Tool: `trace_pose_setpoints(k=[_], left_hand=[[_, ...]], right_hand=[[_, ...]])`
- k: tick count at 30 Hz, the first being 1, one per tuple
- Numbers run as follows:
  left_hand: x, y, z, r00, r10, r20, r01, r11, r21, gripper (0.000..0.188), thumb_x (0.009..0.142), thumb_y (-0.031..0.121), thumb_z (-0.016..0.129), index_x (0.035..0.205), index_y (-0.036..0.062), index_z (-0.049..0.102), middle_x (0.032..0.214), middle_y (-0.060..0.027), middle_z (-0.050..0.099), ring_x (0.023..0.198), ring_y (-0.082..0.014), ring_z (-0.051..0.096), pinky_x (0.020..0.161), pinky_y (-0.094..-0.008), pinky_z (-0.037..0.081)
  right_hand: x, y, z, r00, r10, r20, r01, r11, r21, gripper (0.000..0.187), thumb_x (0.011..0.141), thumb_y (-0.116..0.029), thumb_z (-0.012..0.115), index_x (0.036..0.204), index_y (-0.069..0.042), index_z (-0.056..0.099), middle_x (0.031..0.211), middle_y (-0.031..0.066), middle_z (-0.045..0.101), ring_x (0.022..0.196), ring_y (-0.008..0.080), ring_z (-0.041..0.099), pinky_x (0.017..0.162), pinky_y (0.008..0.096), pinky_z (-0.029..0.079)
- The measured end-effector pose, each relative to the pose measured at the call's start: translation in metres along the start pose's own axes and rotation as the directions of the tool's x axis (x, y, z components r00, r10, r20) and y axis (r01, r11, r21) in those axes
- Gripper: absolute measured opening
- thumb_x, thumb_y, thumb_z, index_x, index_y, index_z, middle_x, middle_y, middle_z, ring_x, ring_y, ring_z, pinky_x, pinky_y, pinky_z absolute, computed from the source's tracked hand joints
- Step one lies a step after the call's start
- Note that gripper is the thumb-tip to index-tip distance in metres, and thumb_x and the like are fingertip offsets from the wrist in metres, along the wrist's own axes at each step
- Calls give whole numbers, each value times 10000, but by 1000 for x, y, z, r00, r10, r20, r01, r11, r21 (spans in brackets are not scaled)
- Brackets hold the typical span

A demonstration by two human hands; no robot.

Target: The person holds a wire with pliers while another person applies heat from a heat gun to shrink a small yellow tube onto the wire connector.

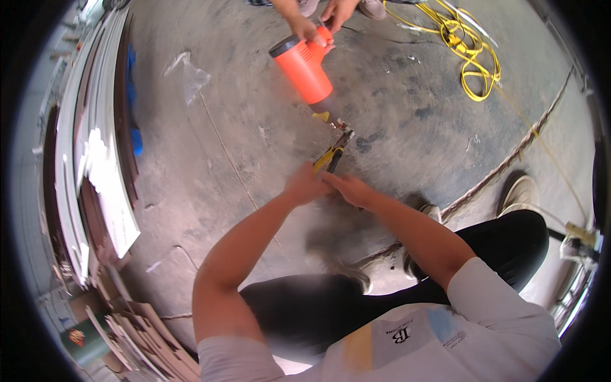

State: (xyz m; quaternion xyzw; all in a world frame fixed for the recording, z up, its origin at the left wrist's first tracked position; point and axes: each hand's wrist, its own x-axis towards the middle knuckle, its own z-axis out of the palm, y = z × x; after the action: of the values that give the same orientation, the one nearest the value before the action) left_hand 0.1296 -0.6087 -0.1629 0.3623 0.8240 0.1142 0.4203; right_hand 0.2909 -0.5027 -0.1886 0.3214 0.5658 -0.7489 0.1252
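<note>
Both my hands are closed together around the handles of a pair of pliers [333,153], which have yellow and black grips. My left hand [305,184] wraps the yellow side, and my right hand [350,190] presses in at the black side. A small, bright metallic piece [342,125] sits at the jaws, too small to name. Right above it is the dark nozzle of an orange-red tool [302,73], which looks like a heat gun. Another person's hands [315,30] hold that tool by its handle. The ends of the plier handles are hidden in my grip.
A coiled yellow cord [477,70] lies on the concrete floor at the far right. A scrap of clear plastic [193,79] is at the far left. Long white and brown panels [108,165] stack along the left side, with cardboard [153,344] nearer me. Cracks cross the floor.
</note>
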Motion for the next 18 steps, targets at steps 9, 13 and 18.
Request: trace_pose_setpoints(k=[9,13,18], left_hand=[[-29,33,-19,993,-103,65,109,990,-86,907,662,473,803,1333,-72,530,1256,-229,663,1180,-365,649,1013,-428,500],[-37,31,-31,989,-89,121,103,987,-121,887,665,440,763,1347,-68,510,1346,-251,605,1246,-392,598,1040,-427,488],[-33,19,-24,996,-65,65,70,994,-84,891,664,447,743,1350,-65,497,1375,-256,570,1299,-426,540,1072,-458,461]], right_hand=[[-133,-174,-31,904,312,291,234,207,-950,566,915,-685,630,928,-126,716,765,110,685,752,316,681,697,432,514],[-195,-199,-48,943,214,255,220,171,-960,394,900,-507,702,1039,-139,679,751,104,684,735,340,690,684,444,515],[-206,-192,-46,967,189,171,143,151,-978,338,887,-278,712,1177,-124,632,787,100,684,764,339,685,711,436,525]])
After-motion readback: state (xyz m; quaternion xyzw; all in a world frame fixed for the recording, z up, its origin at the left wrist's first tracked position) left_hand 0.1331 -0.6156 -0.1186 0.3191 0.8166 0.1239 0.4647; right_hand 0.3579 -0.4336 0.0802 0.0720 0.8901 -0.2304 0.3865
